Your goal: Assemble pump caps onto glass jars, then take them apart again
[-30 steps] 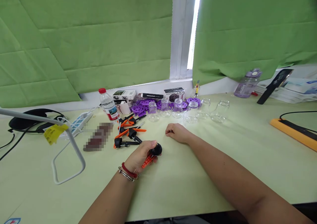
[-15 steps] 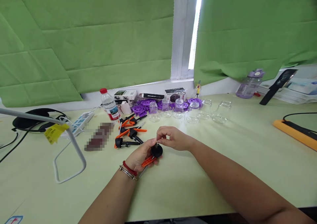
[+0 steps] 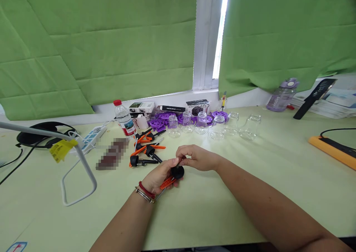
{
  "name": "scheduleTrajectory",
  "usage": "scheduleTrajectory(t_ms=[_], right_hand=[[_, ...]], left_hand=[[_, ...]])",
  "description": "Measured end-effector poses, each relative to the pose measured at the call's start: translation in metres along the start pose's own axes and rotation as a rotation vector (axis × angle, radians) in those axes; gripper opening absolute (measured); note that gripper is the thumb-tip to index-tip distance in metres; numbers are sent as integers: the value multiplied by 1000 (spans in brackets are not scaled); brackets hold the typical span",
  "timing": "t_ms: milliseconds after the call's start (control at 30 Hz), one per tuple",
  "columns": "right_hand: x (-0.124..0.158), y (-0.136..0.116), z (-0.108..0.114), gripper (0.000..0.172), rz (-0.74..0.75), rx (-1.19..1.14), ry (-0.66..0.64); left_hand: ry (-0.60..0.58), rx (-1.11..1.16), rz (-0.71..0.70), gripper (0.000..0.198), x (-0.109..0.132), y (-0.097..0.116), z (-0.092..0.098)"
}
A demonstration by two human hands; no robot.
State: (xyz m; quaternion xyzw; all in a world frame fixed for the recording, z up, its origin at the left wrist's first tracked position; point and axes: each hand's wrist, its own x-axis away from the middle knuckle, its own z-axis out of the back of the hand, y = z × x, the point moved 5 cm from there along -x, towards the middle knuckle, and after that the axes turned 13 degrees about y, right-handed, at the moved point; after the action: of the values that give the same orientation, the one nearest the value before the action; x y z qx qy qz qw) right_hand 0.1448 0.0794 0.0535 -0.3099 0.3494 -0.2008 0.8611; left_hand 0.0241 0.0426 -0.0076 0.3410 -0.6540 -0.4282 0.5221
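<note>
L hand (image 3: 158,174) grips round-capped black-and-orange plastic trigger piece (image 3: 177,172), lower ctr of frame; prob. light, stiff; best held by body. R hand (image 3: 196,157) at black end, grip unclear.

Green curtains (image 3: 125,40) hang on either side of a white window frame (image 3: 204,40). Toward the left of the surface (image 3: 61,226), a black headset (image 3: 29,136) lies beside a white power strip (image 3: 93,137), and a red-capped water bottle (image 3: 126,124) stands upright. Toward the right are a purple drinking bottle (image 3: 282,96), a tilted black comb (image 3: 314,99) and an orange bar (image 3: 330,151).
</note>
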Motion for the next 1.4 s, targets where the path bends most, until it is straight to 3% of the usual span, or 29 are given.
scheduleTrajectory(t_ms=[267, 733, 900, 1167, 1400], right_hand=[[1, 8, -4, 14, -43, -86, -20], [2, 8, -4, 11, -5, -166, 43], [3, 12, -6, 11, -55, -199, 43], [3, 16, -5, 13, -48, -211, 155], [4, 15, -7, 12, -55, -245, 129]], left_hand=[[-9, -48, -13, 57, -1, 0, 0], [-22, -42, -18, 56, 0, 0, -2], [-30, -43, -26, 56, -1, -1, -1], [-37, -48, -24, 55, -3, -2, -1], [-7, -61, -33, 56, 1, 2, -2]])
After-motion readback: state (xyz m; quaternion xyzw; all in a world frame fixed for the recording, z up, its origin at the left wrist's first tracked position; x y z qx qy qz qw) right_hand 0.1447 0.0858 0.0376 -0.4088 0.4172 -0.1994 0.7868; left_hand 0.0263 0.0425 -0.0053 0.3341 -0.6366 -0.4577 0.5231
